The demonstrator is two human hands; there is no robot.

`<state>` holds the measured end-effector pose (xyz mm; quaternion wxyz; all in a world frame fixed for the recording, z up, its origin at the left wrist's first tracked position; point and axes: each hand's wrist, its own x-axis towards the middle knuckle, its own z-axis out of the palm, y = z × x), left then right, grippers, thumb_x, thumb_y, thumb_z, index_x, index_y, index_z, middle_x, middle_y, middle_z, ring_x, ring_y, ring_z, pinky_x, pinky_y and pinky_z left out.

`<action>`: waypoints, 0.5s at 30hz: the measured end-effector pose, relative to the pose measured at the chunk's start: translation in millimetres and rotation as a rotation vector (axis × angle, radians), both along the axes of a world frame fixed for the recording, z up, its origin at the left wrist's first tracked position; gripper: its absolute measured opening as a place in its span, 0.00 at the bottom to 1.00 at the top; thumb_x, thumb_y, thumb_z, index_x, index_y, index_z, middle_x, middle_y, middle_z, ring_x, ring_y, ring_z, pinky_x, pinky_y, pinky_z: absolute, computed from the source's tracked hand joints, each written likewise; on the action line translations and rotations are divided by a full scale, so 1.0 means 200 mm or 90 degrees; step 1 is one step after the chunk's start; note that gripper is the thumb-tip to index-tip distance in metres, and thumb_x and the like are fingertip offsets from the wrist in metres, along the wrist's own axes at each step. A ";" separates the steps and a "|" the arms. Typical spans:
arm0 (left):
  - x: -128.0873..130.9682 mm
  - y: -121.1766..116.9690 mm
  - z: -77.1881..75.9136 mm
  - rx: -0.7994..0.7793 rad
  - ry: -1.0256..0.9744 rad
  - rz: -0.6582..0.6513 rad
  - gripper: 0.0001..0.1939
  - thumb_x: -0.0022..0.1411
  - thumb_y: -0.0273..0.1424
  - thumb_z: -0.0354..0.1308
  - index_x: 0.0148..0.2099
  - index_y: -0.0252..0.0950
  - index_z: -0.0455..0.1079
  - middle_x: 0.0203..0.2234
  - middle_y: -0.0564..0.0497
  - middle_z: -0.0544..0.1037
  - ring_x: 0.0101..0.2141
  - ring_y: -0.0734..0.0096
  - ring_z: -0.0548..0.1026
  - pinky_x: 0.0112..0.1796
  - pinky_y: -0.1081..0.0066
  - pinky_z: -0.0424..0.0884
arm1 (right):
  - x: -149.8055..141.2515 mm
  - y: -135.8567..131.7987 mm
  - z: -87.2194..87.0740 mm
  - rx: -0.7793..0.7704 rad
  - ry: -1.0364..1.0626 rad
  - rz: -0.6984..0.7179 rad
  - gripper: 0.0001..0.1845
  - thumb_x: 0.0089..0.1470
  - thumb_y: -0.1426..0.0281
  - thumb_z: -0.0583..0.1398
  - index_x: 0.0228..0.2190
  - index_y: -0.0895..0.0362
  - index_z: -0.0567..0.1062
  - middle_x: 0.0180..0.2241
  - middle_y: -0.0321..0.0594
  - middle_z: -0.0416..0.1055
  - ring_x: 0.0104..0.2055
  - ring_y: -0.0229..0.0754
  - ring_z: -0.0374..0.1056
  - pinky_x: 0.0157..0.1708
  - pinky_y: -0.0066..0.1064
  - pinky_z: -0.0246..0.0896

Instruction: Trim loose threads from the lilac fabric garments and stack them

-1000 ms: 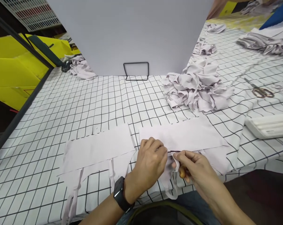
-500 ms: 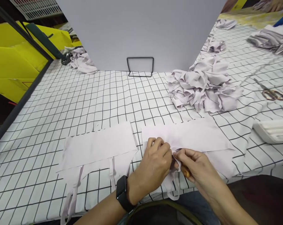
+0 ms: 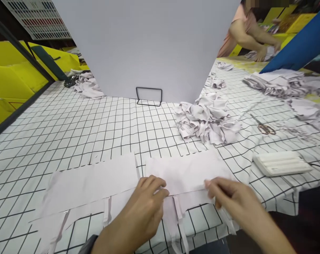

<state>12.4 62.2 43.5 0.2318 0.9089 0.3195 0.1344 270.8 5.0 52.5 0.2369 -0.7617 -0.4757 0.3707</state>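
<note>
Checked cloth (image 3: 117, 128) behind pale panel (image 3: 187, 171), left hand (image 3: 146, 204) curled at near edge, right hand (image 3: 232, 197) half-curled, holds unclear

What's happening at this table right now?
Someone's left hand rests on the near edge of a pale fabric piece with thin straps hanging from it. Their right hand is over its other end. A similar strapped piece lies to the left. Beyond are crumpled fabric and scissors; another person handles cloth farther back.
</note>
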 end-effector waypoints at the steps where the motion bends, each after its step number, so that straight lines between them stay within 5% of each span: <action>1: -0.02 0.03 0.00 -0.013 -0.012 0.028 0.13 0.66 0.19 0.48 0.45 0.37 0.69 0.44 0.46 0.72 0.44 0.60 0.69 0.43 0.61 0.71 | 0.09 0.04 0.01 0.030 -0.065 -0.061 0.27 0.56 0.44 0.54 0.26 0.53 0.76 0.20 0.40 0.73 0.26 0.48 0.72 0.27 0.35 0.64; 4: -0.02 0.17 0.00 -0.018 0.035 0.169 0.11 0.68 0.25 0.48 0.47 0.37 0.69 0.44 0.44 0.73 0.44 0.57 0.70 0.45 0.55 0.71 | 0.29 0.22 -0.02 0.086 -0.256 -0.138 0.24 0.49 0.46 0.54 0.30 0.52 0.76 0.31 0.46 0.78 0.35 0.55 0.74 0.35 0.42 0.66; 7: 0.02 0.31 0.00 -0.064 0.119 0.262 0.10 0.67 0.29 0.51 0.50 0.36 0.67 0.47 0.42 0.72 0.46 0.53 0.70 0.48 0.50 0.68 | 0.37 0.37 -0.08 0.104 -0.284 -0.118 0.21 0.41 0.46 0.57 0.26 0.51 0.72 0.33 0.50 0.77 0.40 0.61 0.73 0.39 0.47 0.64; 15: 0.03 0.42 0.04 -0.204 0.092 0.237 0.04 0.55 0.27 0.58 0.34 0.38 0.66 0.32 0.51 0.72 0.40 0.57 0.71 0.50 0.51 0.62 | 0.39 0.38 -0.11 0.147 -0.123 -0.119 0.20 0.36 0.47 0.60 0.24 0.50 0.72 0.25 0.41 0.77 0.33 0.54 0.73 0.35 0.42 0.64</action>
